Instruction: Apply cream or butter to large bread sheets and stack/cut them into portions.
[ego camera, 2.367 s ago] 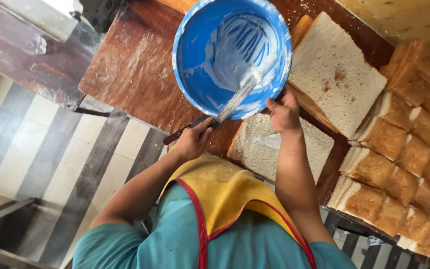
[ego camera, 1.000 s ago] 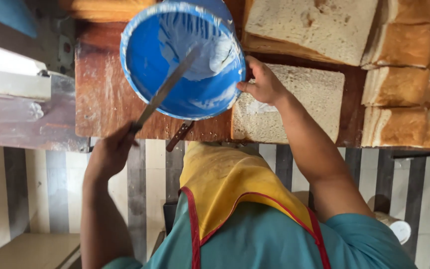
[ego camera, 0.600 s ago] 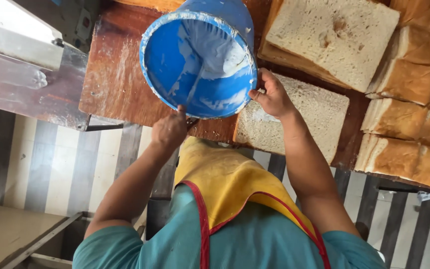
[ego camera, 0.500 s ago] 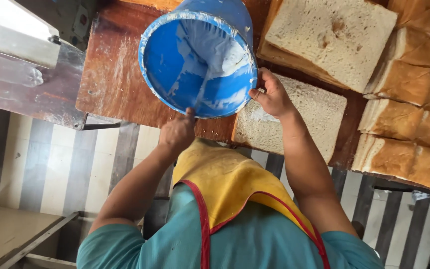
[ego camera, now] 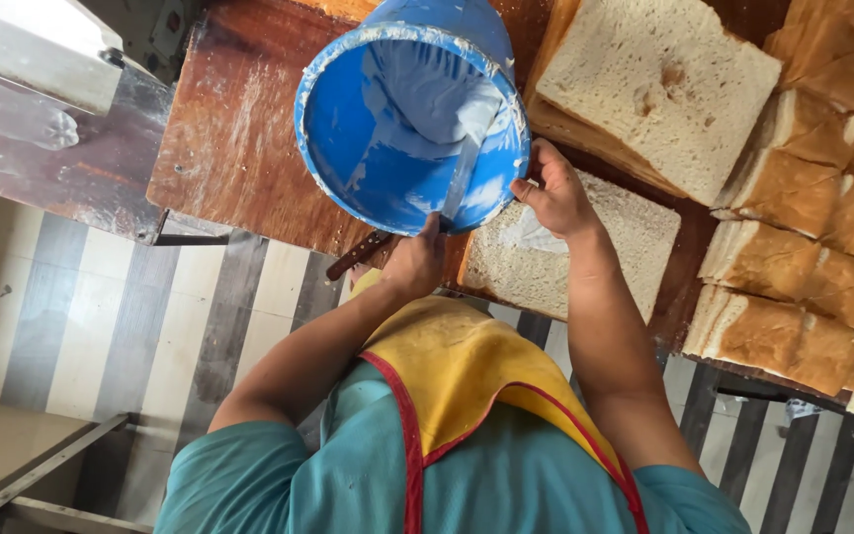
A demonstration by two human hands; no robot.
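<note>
A blue plastic bucket [ego camera: 387, 148], smeared inside with white spread, is tilted toward me over a wooden table [ego camera: 239, 129]. My right hand [ego camera: 555, 193] grips its rim on the right side. In my left hand [ego camera: 417, 262] is a brown-handled knife [ego camera: 360, 254]. Its blade reaches up into the bucket and lies against the inner wall. Just below the bucket lies a flat slice of bread [ego camera: 585, 257] with a patch of white spread near my right hand.
A large slab of sliced bread [ego camera: 654, 89] lies beyond the bucket. Several crusted loaves [ego camera: 812, 257] are stacked along the right. A metal machine surface [ego camera: 42, 99] stands at the left. Below the table edge is grey-and-white striped floor [ego camera: 101, 316].
The knife blade has gone back into the bucket. My left hand has shifted right under the rim. The bucket stays tilted in my right hand.
</note>
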